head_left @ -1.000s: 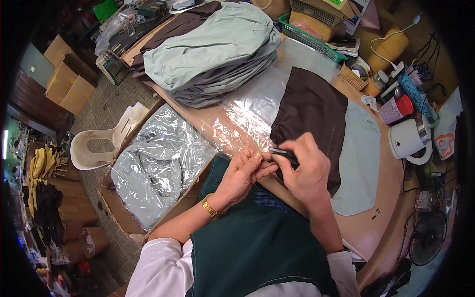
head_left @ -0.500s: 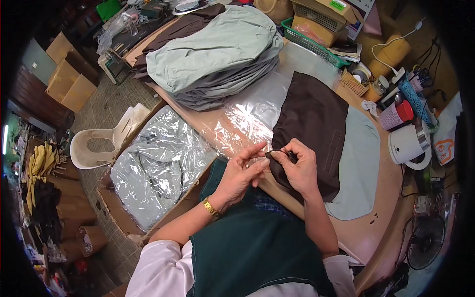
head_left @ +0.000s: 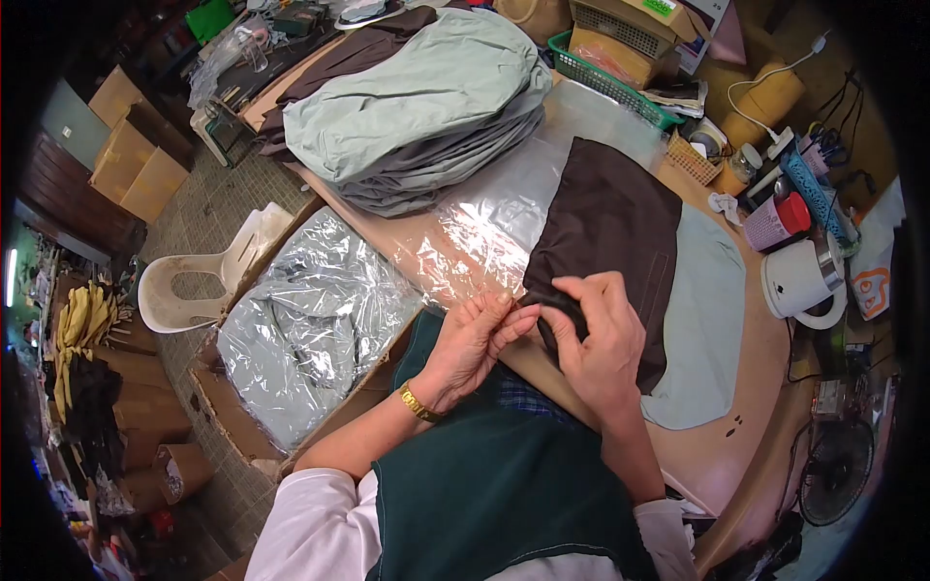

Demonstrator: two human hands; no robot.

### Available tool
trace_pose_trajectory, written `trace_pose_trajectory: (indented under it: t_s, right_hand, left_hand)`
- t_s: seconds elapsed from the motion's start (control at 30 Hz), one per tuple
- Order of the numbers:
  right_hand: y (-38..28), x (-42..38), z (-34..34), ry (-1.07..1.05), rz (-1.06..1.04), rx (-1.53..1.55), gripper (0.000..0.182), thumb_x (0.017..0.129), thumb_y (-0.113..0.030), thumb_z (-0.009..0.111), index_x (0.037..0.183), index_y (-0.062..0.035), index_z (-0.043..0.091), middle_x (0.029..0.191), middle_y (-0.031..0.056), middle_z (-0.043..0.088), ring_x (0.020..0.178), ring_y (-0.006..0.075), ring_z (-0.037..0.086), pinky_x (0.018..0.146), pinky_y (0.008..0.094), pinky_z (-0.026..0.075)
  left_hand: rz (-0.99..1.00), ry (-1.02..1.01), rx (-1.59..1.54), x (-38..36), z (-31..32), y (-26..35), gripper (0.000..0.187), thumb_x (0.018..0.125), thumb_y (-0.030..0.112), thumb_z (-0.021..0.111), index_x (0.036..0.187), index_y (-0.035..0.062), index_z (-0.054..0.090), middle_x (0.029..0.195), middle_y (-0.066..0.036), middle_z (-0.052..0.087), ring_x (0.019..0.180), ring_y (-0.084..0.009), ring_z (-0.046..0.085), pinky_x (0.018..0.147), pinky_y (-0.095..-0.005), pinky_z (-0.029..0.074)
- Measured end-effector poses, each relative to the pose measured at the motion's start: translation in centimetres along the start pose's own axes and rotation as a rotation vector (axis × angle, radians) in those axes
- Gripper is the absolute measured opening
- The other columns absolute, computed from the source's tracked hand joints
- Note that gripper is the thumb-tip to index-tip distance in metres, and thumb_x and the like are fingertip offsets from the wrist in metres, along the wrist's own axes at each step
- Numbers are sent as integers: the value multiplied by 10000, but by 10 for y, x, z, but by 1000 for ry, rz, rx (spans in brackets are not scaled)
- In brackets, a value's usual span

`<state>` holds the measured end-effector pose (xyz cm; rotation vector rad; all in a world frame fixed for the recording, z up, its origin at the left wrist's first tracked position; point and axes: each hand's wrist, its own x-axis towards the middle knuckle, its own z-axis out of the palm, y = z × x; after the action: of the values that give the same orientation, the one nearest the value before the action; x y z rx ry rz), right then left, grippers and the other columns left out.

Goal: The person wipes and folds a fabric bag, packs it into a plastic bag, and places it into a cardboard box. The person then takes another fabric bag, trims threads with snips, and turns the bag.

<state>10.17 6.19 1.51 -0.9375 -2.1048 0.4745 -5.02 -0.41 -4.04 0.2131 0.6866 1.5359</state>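
My left hand (head_left: 481,339) is closed in a pinch at the near left corner of a dark brown cloth piece (head_left: 610,223). What its fingertips hold is too small to make out; it may be the cloth's edge. Just to the right, my right hand (head_left: 603,344) has its thumb and index finger apart, with a gathered dark edge of the cloth showing between them. The brown cloth lies over a pale grey-green cloth panel (head_left: 705,320), which sticks out to its right.
A tall stack of grey-green covers (head_left: 417,107) sits at the back of the table. Clear plastic sheeting (head_left: 484,228) lies beside it. Left of me, a carton (head_left: 228,416) holds plastic-wrapped grey cloth. A white kettle (head_left: 799,281) and a green basket (head_left: 620,87) stand along the right side.
My right hand has parted its thumb and index finger and shifted slightly right and down. My left fingers have gone from spread to pinched together.
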Motion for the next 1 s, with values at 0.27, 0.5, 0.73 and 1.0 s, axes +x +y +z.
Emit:
trace_pose_trajectory:
  t_s: [0.27, 0.5, 0.73, 1.0]
  right_hand:
    - [-7, -5, 1, 26, -313, -333, 249, 699, -169, 769, 925, -102, 689, 768, 15, 485, 655, 160, 529, 565, 323, 358]
    - [-9, -6, 3, 29, -315, -341, 204, 722, -167, 745, 905, -97, 688, 755, 13, 479, 646, 157, 521, 558, 318, 356]
    - [3, -6, -1, -64, -165, -177, 159, 744, -133, 735, 881, -87, 669, 812, 53, 528, 722, 221, 602, 599, 350, 448]
    - [127, -81, -31, -148, 416, -522, 572, 847, -320, 702, 1302, -15, 535, 952, 178, 586, 877, 389, 623, 737, 464, 507]
  left_hand:
    - [36, -2, 50, 1, -4, -6, 233, 996, 197, 550, 1045, -23, 607, 912, -59, 639, 842, -104, 667, 799, -200, 580]
    - [73, -47, 136, 0, -5, -6, 230, 990, 189, 564, 1023, -35, 603, 910, -52, 618, 844, -97, 647, 782, -201, 572]
    - [67, -75, 160, -12, -5, -7, 231, 997, 172, 545, 1019, -50, 603, 1039, -129, 646, 967, -171, 653, 903, -287, 551]
    - [487, 385, 272, -31, -151, 99, 158, 955, 236, 602, 910, 85, 602, 882, -2, 610, 795, -107, 562, 709, -228, 456]
